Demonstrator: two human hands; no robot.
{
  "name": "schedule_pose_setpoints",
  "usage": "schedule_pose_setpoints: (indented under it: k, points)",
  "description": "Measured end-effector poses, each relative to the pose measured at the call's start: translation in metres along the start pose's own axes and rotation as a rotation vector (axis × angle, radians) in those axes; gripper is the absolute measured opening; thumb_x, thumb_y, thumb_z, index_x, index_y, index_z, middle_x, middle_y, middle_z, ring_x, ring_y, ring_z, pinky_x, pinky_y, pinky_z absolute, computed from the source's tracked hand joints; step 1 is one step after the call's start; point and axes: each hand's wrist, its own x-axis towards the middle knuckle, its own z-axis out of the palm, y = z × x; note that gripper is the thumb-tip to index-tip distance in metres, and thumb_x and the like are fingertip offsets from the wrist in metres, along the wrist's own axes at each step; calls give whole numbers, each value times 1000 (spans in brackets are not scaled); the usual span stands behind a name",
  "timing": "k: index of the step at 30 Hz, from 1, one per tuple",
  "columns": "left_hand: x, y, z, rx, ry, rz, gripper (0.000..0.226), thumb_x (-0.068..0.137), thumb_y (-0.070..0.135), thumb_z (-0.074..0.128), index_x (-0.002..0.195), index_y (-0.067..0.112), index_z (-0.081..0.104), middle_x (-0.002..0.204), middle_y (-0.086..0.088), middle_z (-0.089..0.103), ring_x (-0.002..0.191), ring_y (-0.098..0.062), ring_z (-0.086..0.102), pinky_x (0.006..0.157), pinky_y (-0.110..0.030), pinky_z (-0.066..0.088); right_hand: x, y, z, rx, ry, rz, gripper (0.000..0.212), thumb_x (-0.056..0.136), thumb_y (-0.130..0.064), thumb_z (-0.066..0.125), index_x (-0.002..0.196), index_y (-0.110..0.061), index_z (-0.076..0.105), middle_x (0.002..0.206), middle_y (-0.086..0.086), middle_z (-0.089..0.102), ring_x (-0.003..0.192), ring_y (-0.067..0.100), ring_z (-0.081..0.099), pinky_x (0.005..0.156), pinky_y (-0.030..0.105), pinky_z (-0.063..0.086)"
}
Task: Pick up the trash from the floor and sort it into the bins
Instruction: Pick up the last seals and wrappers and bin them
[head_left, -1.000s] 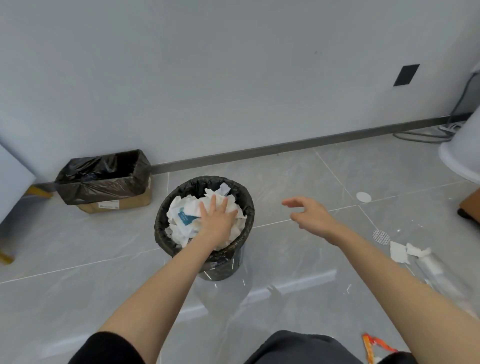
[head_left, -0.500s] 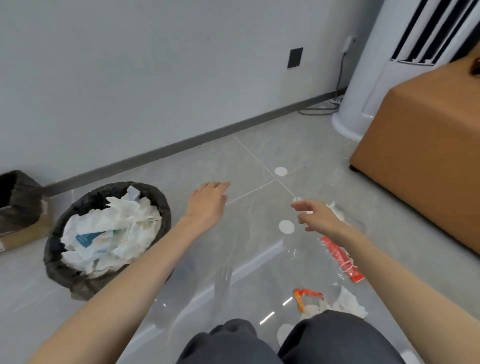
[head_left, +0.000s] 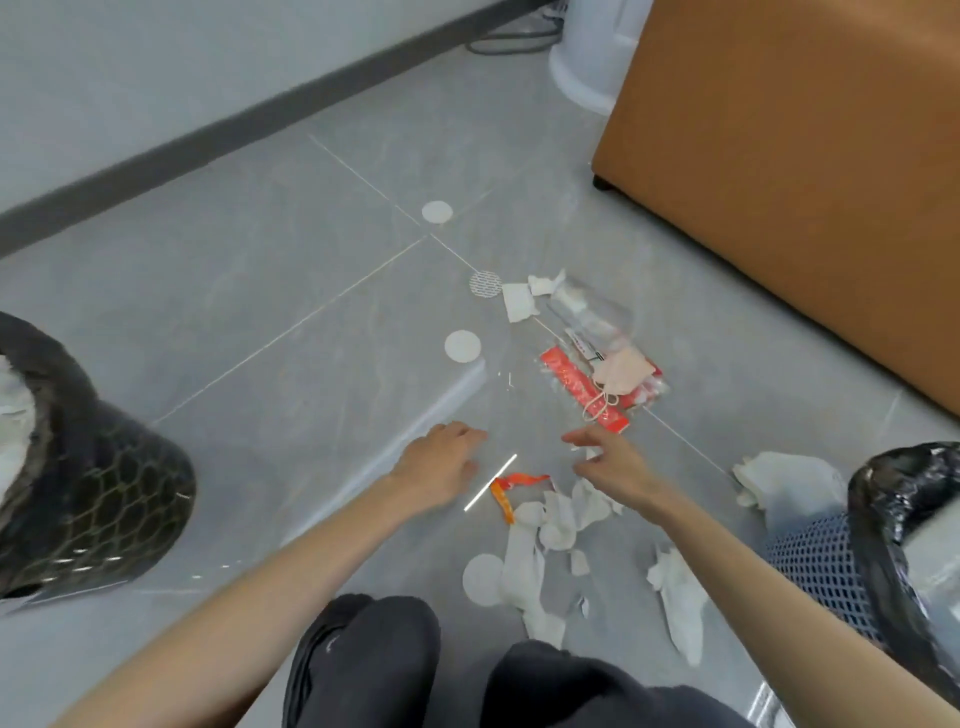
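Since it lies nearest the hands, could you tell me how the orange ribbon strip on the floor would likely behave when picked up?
The orange ribbon strip is thin and already bent and looped on the grey tiled floor, so it would probably hang limp. It looks very light. Lying flat, it may need pinching at its raised loop.

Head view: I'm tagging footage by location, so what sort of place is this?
Probably an indoor office or living room: glossy grey floor tiles, a dark baseboard along a plain wall, a brown upholstered seat, and lined mesh wastebaskets.
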Motion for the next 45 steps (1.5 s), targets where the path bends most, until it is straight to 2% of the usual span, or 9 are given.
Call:
schedule_pose_setpoints:
  k: [5,11,15,19,24,29,39,43,45]
  points:
    - [4,3,49,49,-135,170,78,86,36,60,150,28,14,158,0,8,146,-25,4,118,-42,15,-2,29,34,-181,-103,-27,61,72,-17,76,128,-20,51,131,2,48,123,21,44,96,22,35]
    - [1,8,106,197,-198,161,128,66,61,70,147,21,-20,155,-1,-26,141,-27,-29,114,-56,-11,-18,49,81,-588,-250,-14,123,54,-44,86,145,-33,4,152,8,-5,141,33,4,109,43,31]
    - [1,5,121,216,-171,141,131,65,63,70,145,22,-25,149,3,-35,137,-28,-35,112,-58,-15,-27,63,104,-750,-185,-54,135,53,-51,84,147,-32,-11,153,12,-27,142,40,-17,113,51,12]
    - [6,0,123,178,-99,139,116,73,64,61,148,24,-17,153,5,-29,136,-22,-36,112,-57,-15,-23,76,100,-676,-46,-157,120,54,-53,82,146,-40,6,157,2,-13,141,32,5,108,45,22]
    - [16,-9,108,111,-6,98,91,86,50,55,151,23,-3,159,5,-12,138,-16,-28,116,-51,-11,-2,70,84,-405,149,-157,60,71,-33,78,124,-24,52,142,0,31,124,23,35,86,32,41]
    - [25,-18,95,-48,145,51,79,89,28,60,150,23,11,157,1,15,146,-25,7,120,-40,10,15,59,71,-216,249,-53,38,82,-23,67,118,-19,57,130,3,47,116,23,48,83,35,49]
    - [47,-5,88,72,119,243,96,68,55,67,143,48,7,156,-3,-1,143,-38,5,115,-52,21,8,54,29,-315,156,2,71,69,-47,76,132,-45,42,155,-1,7,132,35,17,104,44,34]
    - [49,6,90,301,12,298,99,70,52,72,140,57,2,157,-6,-13,141,-37,0,107,-48,27,27,61,34,-254,3,51,58,84,-54,60,137,-46,39,159,1,0,142,37,4,113,46,22]
    - [47,3,94,292,42,350,84,74,46,72,139,55,19,157,-11,5,136,-38,19,100,-47,36,33,60,41,-293,3,45,47,91,-47,53,137,-39,44,159,3,8,143,33,7,112,43,24]
